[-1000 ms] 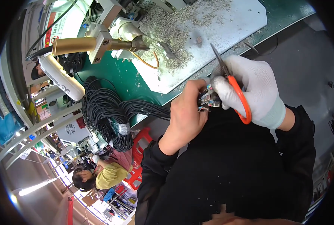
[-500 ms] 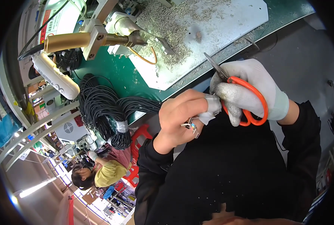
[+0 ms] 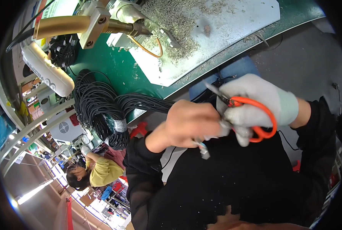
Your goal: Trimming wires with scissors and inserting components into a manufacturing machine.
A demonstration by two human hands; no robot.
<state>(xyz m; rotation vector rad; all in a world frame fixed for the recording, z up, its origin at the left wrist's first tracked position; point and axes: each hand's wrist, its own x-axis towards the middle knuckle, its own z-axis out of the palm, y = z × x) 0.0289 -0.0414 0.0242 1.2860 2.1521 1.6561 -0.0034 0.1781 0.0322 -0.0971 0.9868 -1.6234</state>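
Observation:
My left hand (image 3: 192, 122), bare with pale wrapping on the fingertips, is closed and smeared by motion. It grips the end of the black cables (image 3: 148, 102) that run from a large coiled bundle (image 3: 98, 111) on the bench. Small coloured wire ends (image 3: 203, 150) stick out below its fingers. My right hand (image 3: 255, 103), in a white glove with dirty fingertips, holds scissors (image 3: 270, 115) with orange handles, their blades pointing up and left. The fingertips of both hands meet in front of my black clothing; what lies between them is hidden.
Beyond my hands stands the green bench (image 3: 105, 63) with a pale plate (image 3: 224, 34) strewn with metal bits. A machine with a brass-coloured cylinder (image 3: 63, 27) overhangs it. A white lamp-like tube (image 3: 48, 69) hangs at left. A co-worker in yellow (image 3: 107, 170) sits beyond.
My gloved hand and scissors have moved slightly down. My left hand has shifted a little and turned, its wire ends now lower. The whole view has shifted slightly.

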